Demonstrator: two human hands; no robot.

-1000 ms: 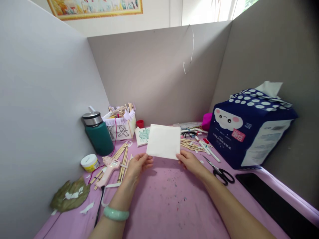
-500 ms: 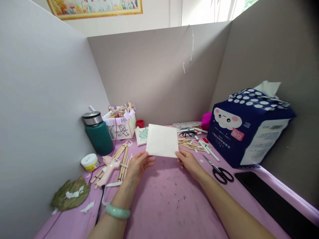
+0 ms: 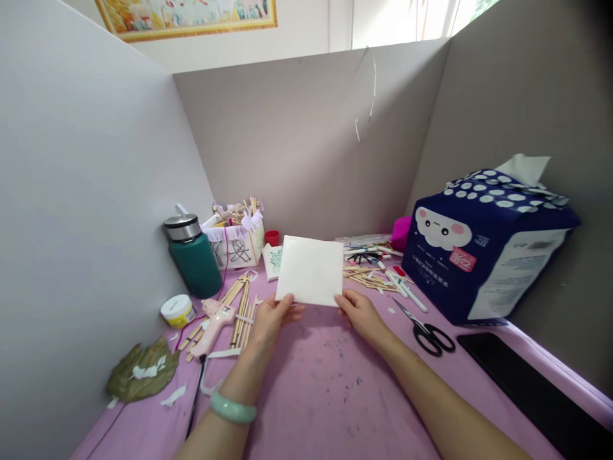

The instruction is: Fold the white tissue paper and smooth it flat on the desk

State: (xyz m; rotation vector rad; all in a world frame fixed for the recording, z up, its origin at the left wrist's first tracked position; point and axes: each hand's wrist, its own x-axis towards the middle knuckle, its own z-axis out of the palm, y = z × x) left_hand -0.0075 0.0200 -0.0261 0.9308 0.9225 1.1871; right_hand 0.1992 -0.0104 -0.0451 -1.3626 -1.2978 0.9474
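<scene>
White card (image 3: 310,269) sits raised above the pink table (image 3: 330,390), tilted toward the camera. Left hand (image 3: 271,317) pinches its lower left corner; right hand (image 3: 361,313) pinches the lower right corner. Scissors (image 3: 425,331) lie near the right hand, glue gun (image 3: 214,322) beside the left.

This is a small craft cubicle in a home or studio room. Plain grey partition boards (image 3: 306,147) wall in a desk (image 3: 325,390) covered in pink, paint-flecked cloth. On it lie a pink hot glue gun (image 3: 213,322), wooden sticks (image 3: 239,303), scissors (image 3: 426,331), marker pens (image 3: 400,284), a glue pot (image 3: 176,310) and a dried leaf (image 3: 141,374). Above the boards hangs a gold-framed painting (image 3: 186,14).
</scene>
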